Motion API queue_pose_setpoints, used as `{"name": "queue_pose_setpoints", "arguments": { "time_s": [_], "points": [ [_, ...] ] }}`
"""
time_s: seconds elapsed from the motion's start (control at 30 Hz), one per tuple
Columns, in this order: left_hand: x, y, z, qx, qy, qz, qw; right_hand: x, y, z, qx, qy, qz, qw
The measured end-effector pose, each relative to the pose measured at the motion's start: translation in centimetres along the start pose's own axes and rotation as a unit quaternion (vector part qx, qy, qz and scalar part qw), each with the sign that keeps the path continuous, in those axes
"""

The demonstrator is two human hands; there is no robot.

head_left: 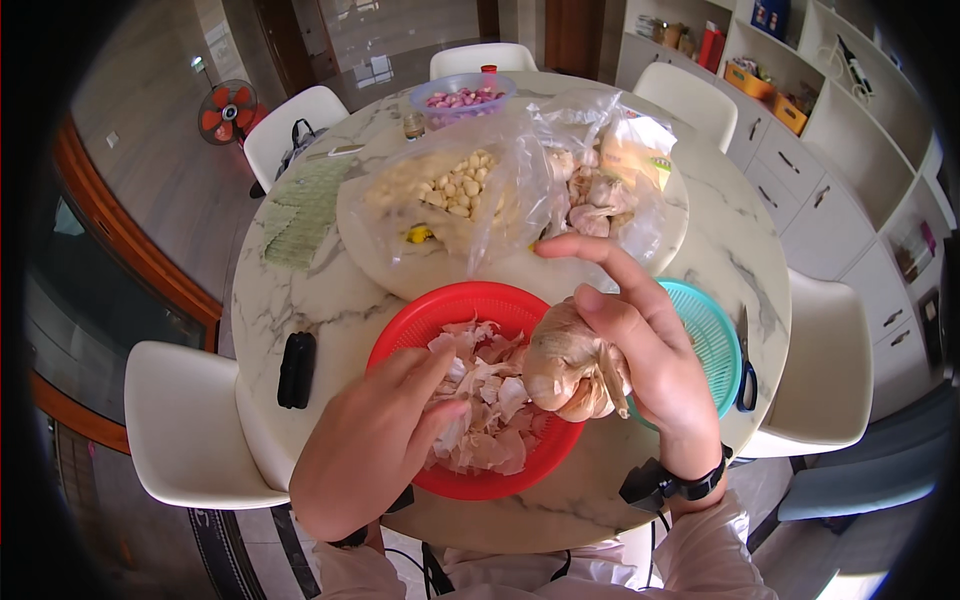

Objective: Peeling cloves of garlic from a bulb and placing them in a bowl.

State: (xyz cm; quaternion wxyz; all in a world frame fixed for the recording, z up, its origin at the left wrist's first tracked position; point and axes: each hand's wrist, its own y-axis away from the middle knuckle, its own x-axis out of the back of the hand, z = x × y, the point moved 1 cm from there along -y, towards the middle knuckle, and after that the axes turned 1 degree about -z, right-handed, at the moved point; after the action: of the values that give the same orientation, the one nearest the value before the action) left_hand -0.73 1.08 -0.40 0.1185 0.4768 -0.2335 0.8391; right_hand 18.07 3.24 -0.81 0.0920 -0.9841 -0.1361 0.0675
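Note:
My right hand (655,350) holds a whole garlic bulb (570,365) above the right part of a red plastic basket (398,345), with the index finger raised. My left hand (375,440) is over the basket's left side, fingers curved and apart, holding nothing I can see. The basket contains loose papery garlic skins (480,440). Just right of it, partly behind my right hand, is a turquoise perforated basket (710,335). Beyond both baskets, clear bags of peeled cloves (455,190) and of garlic bulbs (590,215) lie on a round raised board (405,280).
Black-handled scissors (746,380) lie at the right of the marble table (280,310), a black case (297,370) at the left. Farther back are a green cloth (300,215), a small jar (413,127) and a bowl of purple pieces (460,100). White chairs (175,415) surround the table.

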Motion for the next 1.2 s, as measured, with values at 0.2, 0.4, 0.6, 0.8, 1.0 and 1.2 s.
{"name": "queue_pose_setpoints", "arguments": {
  "time_s": [0.2, 0.4, 0.6, 0.8, 1.0, 1.2],
  "points": [
    [0.4, -0.6, 1.0, -0.063, 0.018, 0.096, 0.993, 0.1, 0.1, 0.8, 0.067, 0.072, -0.028, 0.995],
    [-0.3, -1.0, 2.0, -0.192, 0.104, 0.097, 0.971, -1.0, 0.6, 0.9, 0.023, 0.082, -0.034, 0.996],
    [-0.9, -0.9, 1.7, -0.334, 0.057, 0.071, 0.938, -1.1, 0.7, 0.9, -0.025, 0.111, -0.070, 0.991],
    [-1.6, -0.8, 2.1, -0.322, 0.050, 0.140, 0.935, -1.1, 0.4, 1.2, -0.028, 0.102, -0.143, 0.984],
    [-1.5, -1.2, 2.1, -0.335, 0.084, 0.123, 0.930, -0.8, 0.3, 1.5, -0.017, 0.093, -0.183, 0.979],
    [-1.2, -1.4, 2.2, -0.301, 0.067, 0.140, 0.941, -0.7, -0.1, 1.8, -0.099, -0.003, -0.161, 0.982]
  ]
}}
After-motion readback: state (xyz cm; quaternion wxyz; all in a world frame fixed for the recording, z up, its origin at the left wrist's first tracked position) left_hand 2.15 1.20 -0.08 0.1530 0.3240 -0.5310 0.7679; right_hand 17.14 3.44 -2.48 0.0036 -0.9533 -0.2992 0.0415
